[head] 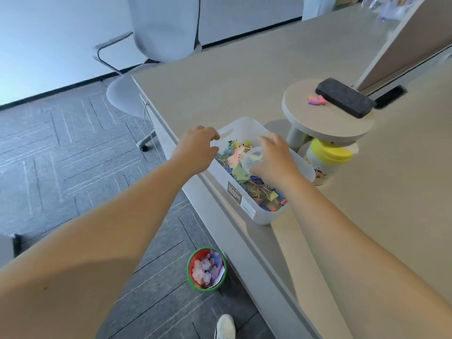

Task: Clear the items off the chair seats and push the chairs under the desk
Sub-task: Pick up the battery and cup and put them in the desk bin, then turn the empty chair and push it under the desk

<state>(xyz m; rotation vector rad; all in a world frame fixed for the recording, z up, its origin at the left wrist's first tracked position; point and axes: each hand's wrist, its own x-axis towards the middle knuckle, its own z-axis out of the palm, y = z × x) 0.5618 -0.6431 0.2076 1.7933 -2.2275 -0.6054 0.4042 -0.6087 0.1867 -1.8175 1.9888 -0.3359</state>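
Observation:
A white office chair [123,92] stands at the desk's [244,77] far left corner, its seat partly under the desktop; nothing shows on the visible part of the seat. A white plastic bin [244,211] full of coloured binder clips sits at the desk's near edge. My left hand [195,145] curls over the bin's left rim. My right hand [276,160] is over the bin and holds a small clear round object [253,159] just above the clips.
A round riser [318,123] behind the bin carries a black eraser [344,97] and pink chalk bits [316,101]. A yellow-lidded canister [327,159] stands under it. A green-rimmed bucket [206,269] of scraps sits on the carpet by the desk. A divider panel [415,45] rises at right.

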